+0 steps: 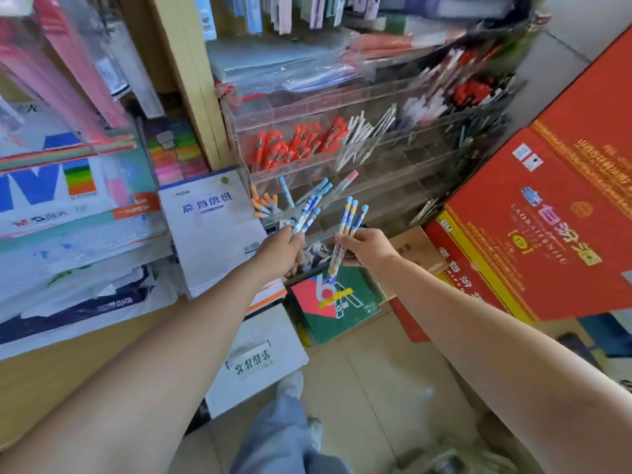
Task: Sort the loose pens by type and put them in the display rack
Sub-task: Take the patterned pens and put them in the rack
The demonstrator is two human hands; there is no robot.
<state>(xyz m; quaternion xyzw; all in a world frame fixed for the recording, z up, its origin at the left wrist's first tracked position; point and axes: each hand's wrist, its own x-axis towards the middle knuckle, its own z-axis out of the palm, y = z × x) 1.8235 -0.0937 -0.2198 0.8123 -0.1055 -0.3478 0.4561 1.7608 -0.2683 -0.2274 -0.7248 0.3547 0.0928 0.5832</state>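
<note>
A clear acrylic display rack with tiered compartments stands ahead, holding red pens, white pens and orange-capped pens. My left hand grips a fan of several blue-capped patterned pens just in front of the rack's lowest tier. My right hand holds three similar blue-capped pens upright, a short gap to the right of the left hand. More loose pens lie in a low tray between my hands, partly hidden.
Stacked paper packs and a white pad fill the shelf at left. Large red cartons press in from the right. A green box and a white box sit on the tiled floor below.
</note>
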